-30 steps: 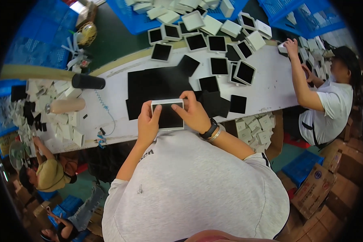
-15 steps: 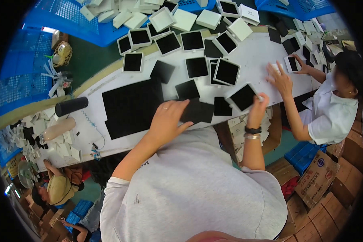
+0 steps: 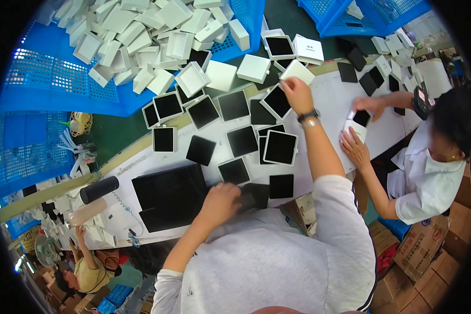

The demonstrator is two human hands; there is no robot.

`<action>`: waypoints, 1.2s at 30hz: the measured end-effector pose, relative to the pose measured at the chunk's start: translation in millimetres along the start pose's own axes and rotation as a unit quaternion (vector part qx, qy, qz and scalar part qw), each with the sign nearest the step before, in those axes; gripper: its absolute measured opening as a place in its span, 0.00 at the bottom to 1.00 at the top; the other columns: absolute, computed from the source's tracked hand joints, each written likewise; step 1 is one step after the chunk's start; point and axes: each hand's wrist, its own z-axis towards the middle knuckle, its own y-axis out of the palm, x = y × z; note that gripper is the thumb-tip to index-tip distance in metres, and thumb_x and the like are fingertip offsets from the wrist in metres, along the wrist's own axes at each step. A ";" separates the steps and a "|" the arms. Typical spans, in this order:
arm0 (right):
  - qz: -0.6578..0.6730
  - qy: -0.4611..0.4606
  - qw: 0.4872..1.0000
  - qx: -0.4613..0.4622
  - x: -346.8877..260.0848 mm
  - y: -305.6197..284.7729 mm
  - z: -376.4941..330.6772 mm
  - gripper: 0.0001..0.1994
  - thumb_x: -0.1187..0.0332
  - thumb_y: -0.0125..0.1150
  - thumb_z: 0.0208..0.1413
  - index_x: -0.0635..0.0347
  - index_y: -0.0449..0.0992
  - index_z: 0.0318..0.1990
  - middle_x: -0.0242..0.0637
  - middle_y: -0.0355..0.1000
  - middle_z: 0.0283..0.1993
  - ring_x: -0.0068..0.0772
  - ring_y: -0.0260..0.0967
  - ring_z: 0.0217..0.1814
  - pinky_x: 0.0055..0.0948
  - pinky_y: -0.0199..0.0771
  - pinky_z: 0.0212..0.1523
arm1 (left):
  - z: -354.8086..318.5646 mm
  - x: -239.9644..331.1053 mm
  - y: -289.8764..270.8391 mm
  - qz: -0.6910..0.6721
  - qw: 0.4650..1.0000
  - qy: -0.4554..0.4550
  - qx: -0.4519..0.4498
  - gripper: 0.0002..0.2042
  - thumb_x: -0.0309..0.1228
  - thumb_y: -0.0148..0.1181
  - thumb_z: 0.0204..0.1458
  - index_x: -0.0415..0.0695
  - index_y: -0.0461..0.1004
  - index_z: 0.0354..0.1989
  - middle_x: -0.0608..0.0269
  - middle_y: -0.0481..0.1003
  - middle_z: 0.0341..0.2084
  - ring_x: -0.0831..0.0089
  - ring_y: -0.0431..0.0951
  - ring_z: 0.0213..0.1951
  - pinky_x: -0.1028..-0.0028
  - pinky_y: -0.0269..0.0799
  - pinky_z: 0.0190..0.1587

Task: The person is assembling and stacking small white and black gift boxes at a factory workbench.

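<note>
One black-lined white tray (image 3: pixel 276 103) lies at the far edge of the table (image 3: pixel 327 99), nine o'clock from the right hand (image 3: pixel 300 97); those fingers are bent close over it, grip not determinable. Left hand (image 3: pixel 221 205): fingers curled, blurred, hold not determinable; black sheets (image 3: pixel 257 193) adjoin at three o'clock.
</note>
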 end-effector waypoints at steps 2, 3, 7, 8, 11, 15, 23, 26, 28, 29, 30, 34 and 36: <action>-0.017 0.120 0.991 -0.048 0.0 41.0 50.8 0.27 0.45 0.61 0.46 0.65 0.75 0.38 0.49 0.74 0.41 0.47 0.73 0.41 0.37 0.72 0.41 | -1.7 7.2 -17.1 -0.094 0.995 -0.021 -0.041 0.13 0.28 0.66 0.39 0.44 0.69 0.32 0.60 0.71 0.31 0.58 0.71 0.38 0.63 0.65 0.42; -0.067 0.156 0.983 -0.076 0.3 57.5 69.5 0.34 0.38 0.61 0.43 0.67 0.74 0.41 0.48 0.75 0.43 0.48 0.73 0.43 0.37 0.73 0.42 | -4.2 8.4 -25.9 -0.141 0.989 -0.043 -0.025 0.12 0.27 0.65 0.40 0.44 0.69 0.32 0.60 0.72 0.31 0.59 0.72 0.38 0.64 0.67 0.41; -0.139 0.149 0.977 -0.069 -12.3 92.3 89.6 0.40 0.40 0.67 0.36 0.72 0.69 0.45 0.51 0.74 0.44 0.51 0.72 0.47 0.41 0.71 0.49 | -30.6 -0.7 -36.7 -0.295 0.943 -0.085 0.126 0.12 0.24 0.64 0.40 0.43 0.67 0.32 0.60 0.74 0.34 0.62 0.73 0.39 0.70 0.68 0.41; -0.070 0.138 0.987 -0.051 2.5 94.9 90.8 0.36 0.46 0.69 0.37 0.71 0.69 0.45 0.51 0.74 0.43 0.51 0.71 0.47 0.40 0.71 0.48 | -35.3 -5.0 -39.8 -0.295 0.943 -0.086 0.127 0.12 0.24 0.64 0.40 0.43 0.67 0.32 0.60 0.74 0.34 0.62 0.73 0.39 0.70 0.68 0.41; 0.140 0.015 0.990 0.004 -61.4 81.1 55.8 0.21 0.68 0.66 0.42 0.65 0.70 0.45 0.51 0.74 0.41 0.50 0.72 0.45 0.40 0.71 0.45 | -64.3 -19.1 -39.8 -0.323 0.896 -0.096 0.288 0.14 0.19 0.64 0.38 0.43 0.65 0.31 0.59 0.73 0.36 0.67 0.72 0.40 0.73 0.68 0.42; 0.100 -0.392 0.911 -0.081 -162.7 21.1 -78.8 0.15 0.77 0.56 0.40 0.51 0.73 0.39 0.35 0.70 0.40 0.41 0.64 0.45 0.44 0.59 0.52 | -77.7 -27.8 -40.8 -0.316 0.694 -0.108 0.638 0.19 0.12 0.60 0.42 0.43 0.61 0.38 0.51 0.70 0.39 0.65 0.70 0.43 0.69 0.65 0.48; 0.047 -0.567 0.786 -0.243 -256.4 12.4 -223.3 0.09 0.69 0.55 0.44 0.50 0.74 0.36 0.35 0.66 0.41 0.33 0.64 0.50 0.48 0.60 0.59 | -129.8 -17.2 -70.1 0.094 0.854 0.003 0.512 0.14 0.17 0.61 0.32 0.43 0.73 0.32 0.58 0.72 0.38 0.56 0.70 0.45 0.58 0.65 0.52; 0.085 -0.536 0.816 -0.198 -261.2 18.1 -253.5 0.13 0.73 0.61 0.39 0.56 0.74 0.37 0.42 0.65 0.47 0.39 0.65 0.51 0.41 0.68 0.54 | -158.7 -19.1 -61.1 0.025 0.848 -0.010 0.530 0.15 0.18 0.62 0.34 0.42 0.74 0.34 0.57 0.71 0.39 0.55 0.68 0.48 0.59 0.64 0.52; 0.116 -0.503 0.838 -0.177 -267.0 23.1 -271.9 0.16 0.73 0.65 0.38 0.56 0.73 0.40 0.44 0.63 0.50 0.42 0.65 0.52 0.41 0.69 0.54 | -171.7 -23.9 -59.6 -0.085 0.846 0.001 0.526 0.15 0.21 0.66 0.37 0.41 0.74 0.37 0.56 0.70 0.41 0.55 0.67 0.50 0.61 0.64 0.52; 0.148 -0.466 0.857 -0.160 -270.8 21.8 -280.9 0.20 0.72 0.68 0.37 0.56 0.71 0.42 0.46 0.61 0.53 0.45 0.64 0.53 0.41 0.70 0.53 | -175.7 -23.2 -58.4 -0.089 0.846 0.005 0.526 0.15 0.21 0.66 0.37 0.41 0.74 0.37 0.56 0.70 0.41 0.55 0.67 0.50 0.61 0.64 0.52; 0.235 -0.404 0.866 -0.179 -279.4 16.6 -285.8 0.32 0.69 0.74 0.36 0.57 0.65 0.52 0.50 0.55 0.60 0.49 0.59 0.61 0.41 0.70 0.53 | -179.0 -22.0 -57.4 -0.091 0.850 0.004 0.519 0.16 0.23 0.67 0.38 0.41 0.74 0.38 0.56 0.70 0.41 0.55 0.67 0.50 0.61 0.64 0.52; 0.448 -0.170 0.808 -0.343 -285.7 22.6 -301.8 0.43 0.67 0.71 0.44 0.60 0.49 0.64 0.50 0.46 0.66 0.42 0.50 0.67 0.37 0.62 0.60 | -186.8 -37.2 -45.5 -0.036 0.852 0.028 0.521 0.18 0.27 0.71 0.35 0.42 0.76 0.38 0.59 0.71 0.42 0.57 0.68 0.48 0.64 0.65 0.50; 0.520 0.104 0.775 -0.344 -274.8 43.3 -308.6 0.39 0.68 0.66 0.49 0.63 0.48 0.65 0.48 0.48 0.66 0.40 0.51 0.67 0.35 0.59 0.62 | -187.2 -48.1 -33.5 -0.025 0.854 0.047 0.517 0.17 0.27 0.71 0.35 0.43 0.76 0.37 0.60 0.71 0.42 0.57 0.68 0.47 0.64 0.65 0.50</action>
